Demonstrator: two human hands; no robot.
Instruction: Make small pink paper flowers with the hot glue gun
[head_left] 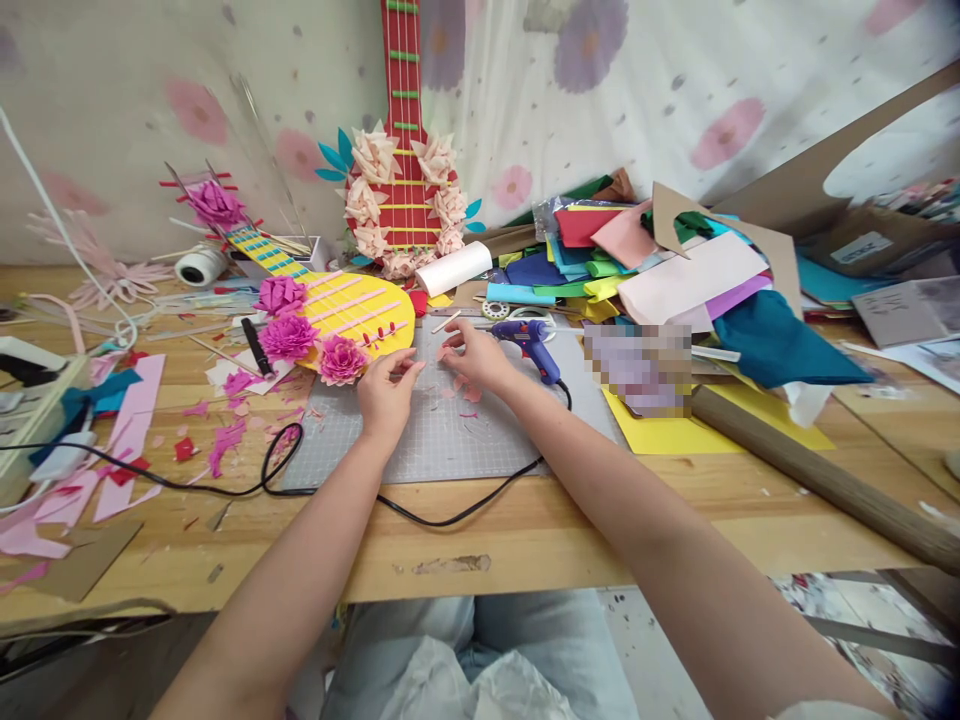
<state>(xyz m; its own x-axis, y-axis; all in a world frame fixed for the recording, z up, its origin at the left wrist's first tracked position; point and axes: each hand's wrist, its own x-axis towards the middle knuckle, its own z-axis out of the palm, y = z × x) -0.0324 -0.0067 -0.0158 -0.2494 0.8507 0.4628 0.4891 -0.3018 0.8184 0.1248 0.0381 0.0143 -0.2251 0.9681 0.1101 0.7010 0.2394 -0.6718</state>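
Across the desk [600, 545], the mat [420, 450] is lying with the lute [367, 298] covering its far-left corner. Over mid-mat, the left hand [386, 395] and right hand [480, 357] are hovering, fingertips close together, any pinch too small to tell, while the glue gun [527, 342] is resting by the far-right corner: the right forearm [607, 480] snagging its cord [439, 523] could be dragging it over the pink scraps [471, 394] below that hand!

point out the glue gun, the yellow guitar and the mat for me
glue gun [534, 346]: head view, on its purple body
yellow guitar [367, 301]: head view, on its yellow body
mat [450, 452]: head view, on a bare grey part near its front edge
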